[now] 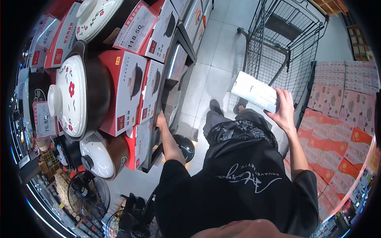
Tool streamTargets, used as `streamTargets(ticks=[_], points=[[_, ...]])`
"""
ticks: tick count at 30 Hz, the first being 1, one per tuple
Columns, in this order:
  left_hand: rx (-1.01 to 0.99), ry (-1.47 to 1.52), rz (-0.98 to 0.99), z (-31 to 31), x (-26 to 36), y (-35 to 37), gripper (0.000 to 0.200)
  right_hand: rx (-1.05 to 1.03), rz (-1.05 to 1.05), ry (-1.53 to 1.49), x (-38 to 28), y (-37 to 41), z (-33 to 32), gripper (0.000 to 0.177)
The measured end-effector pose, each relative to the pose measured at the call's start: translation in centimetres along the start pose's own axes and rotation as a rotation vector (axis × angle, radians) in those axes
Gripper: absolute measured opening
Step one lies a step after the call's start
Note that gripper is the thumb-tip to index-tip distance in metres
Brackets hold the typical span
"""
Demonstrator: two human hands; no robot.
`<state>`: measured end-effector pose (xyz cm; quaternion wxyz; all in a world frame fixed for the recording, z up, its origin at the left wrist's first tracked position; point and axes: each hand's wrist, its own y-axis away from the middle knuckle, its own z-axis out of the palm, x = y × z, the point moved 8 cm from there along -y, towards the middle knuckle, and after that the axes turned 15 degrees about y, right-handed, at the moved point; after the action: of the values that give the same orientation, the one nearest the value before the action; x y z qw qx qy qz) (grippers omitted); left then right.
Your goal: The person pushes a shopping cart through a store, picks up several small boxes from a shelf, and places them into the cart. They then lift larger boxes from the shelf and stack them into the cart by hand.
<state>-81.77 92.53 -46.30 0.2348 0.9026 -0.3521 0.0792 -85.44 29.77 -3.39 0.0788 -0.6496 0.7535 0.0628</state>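
White box [254, 92] on near side of cart [282, 27], end pinched between right hand's [283, 109] thumb and fingers; left hand [160, 120], left of cart, by cartons [127, 93], grip unclear; pot [73, 95] farther left of cart.

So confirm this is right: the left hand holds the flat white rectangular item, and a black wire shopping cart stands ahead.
Wrong hand: in the head view, the right hand holds the flat white rectangular item. The black wire shopping cart does stand ahead.
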Motion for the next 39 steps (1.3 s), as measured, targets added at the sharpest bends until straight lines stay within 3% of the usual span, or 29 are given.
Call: streamTargets(ticks=[4,5,8,9,12,13,16,26,36,39], points=[[0.097,-0.071,0.152,-4.5,3.0,5.6,0.056,0.017,-0.004,0.012,0.3,-0.4,-0.4,0.08],[0.299,-0.05,0.311,-5.7,4.0,6.9,0.053,0.025,-0.003,0.016,0.4,-0.5,-0.6,0.08],[0.321,-0.048,0.385,-7.2,4.9,9.7,0.049,0.039,0.003,0.024,1.0,-0.7,-1.0,0.079],[0.251,-0.112,0.288,-7.6,5.1,10.7,0.048,0.044,0.008,0.024,1.2,-0.6,-1.2,0.079],[0.27,-0.229,0.325,-10.6,8.9,16.1,0.058,0.061,0.028,0.004,1.7,-0.6,-1.9,0.077],[0.292,-0.296,0.355,-10.3,9.2,16.7,0.071,0.073,0.036,-0.002,2.0,-0.5,-2.1,0.077],[0.298,-0.216,0.461,-10.7,10.0,18.5,0.074,0.095,0.051,-0.017,2.6,-0.6,-2.8,0.076],[0.248,-0.068,0.531,-10.9,14.4,26.6,0.078,0.083,0.075,-0.102,9.1,-1.2,-5.5,0.075],[0.134,0.23,0.628,-11.2,30.4,34.7,0.076,0.183,0.166,-0.073,24.1,-4.6,-8.8,0.073],[0.082,0.243,0.671,-11.0,36.1,36.8,0.076,0.181,0.076,-0.014,28.6,-7.5,-7.3,0.073]])
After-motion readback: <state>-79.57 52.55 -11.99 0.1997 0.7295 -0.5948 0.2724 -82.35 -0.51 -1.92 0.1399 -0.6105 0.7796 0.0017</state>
